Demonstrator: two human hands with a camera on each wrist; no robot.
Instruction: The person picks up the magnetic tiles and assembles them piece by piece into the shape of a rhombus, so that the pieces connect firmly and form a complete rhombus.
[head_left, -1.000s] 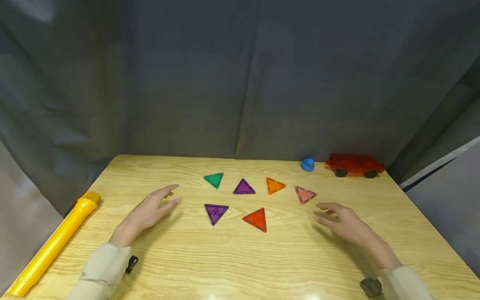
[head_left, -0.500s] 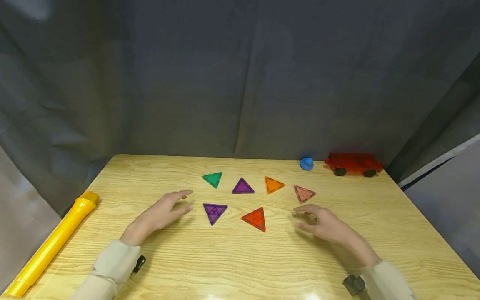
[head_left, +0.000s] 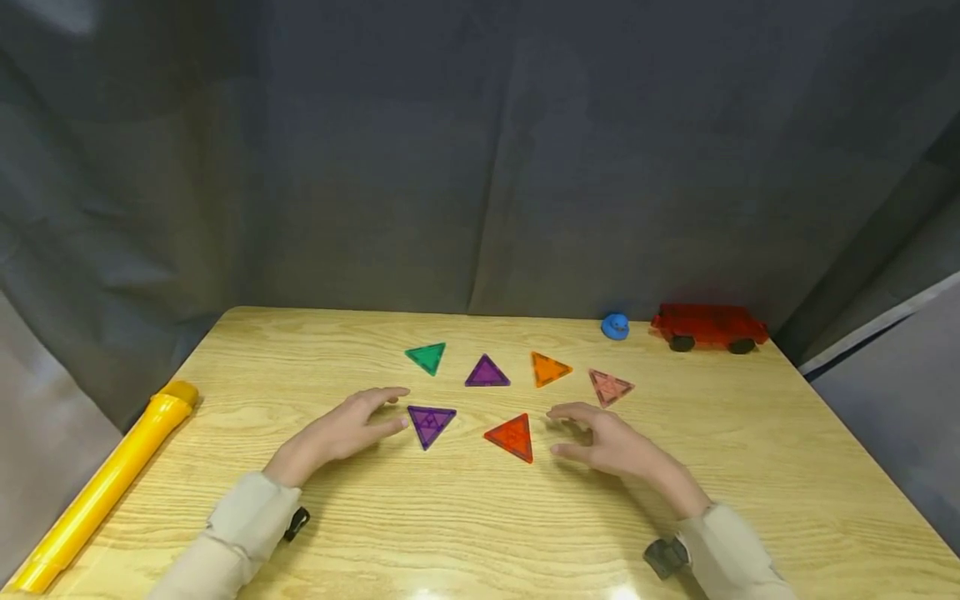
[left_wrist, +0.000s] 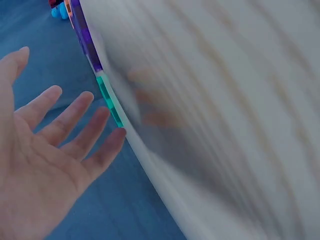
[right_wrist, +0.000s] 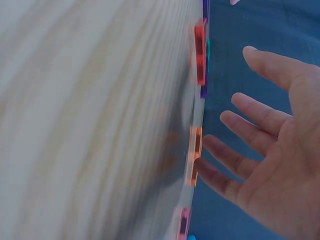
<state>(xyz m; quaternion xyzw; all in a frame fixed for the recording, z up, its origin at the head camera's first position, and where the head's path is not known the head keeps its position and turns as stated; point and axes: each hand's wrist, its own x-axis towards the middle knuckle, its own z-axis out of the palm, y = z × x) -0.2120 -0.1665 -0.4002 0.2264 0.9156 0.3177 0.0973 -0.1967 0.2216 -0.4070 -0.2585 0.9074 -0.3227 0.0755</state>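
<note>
My left hand hovers just left of a purple triangle tile in the head view, fingers spread and holding nothing. On the other side, my right hand is a short way right of a red triangle tile, also spread and empty. Behind these lie a green triangle tile, a second purple triangle, an orange triangle and a pink triangle, all flat and apart. The left wrist view shows the green tile beyond the left fingertips; the right wrist view shows the red tile.
A yellow tube-like stick lies along the table's left side. At the back right sit a small blue duck and a red toy car. A dark curtain hangs behind the wooden table.
Both hands have moved inward over the table, the left one rightward and the right one leftward, closer to the front purple and red tiles. The tiles have stayed in place.
</note>
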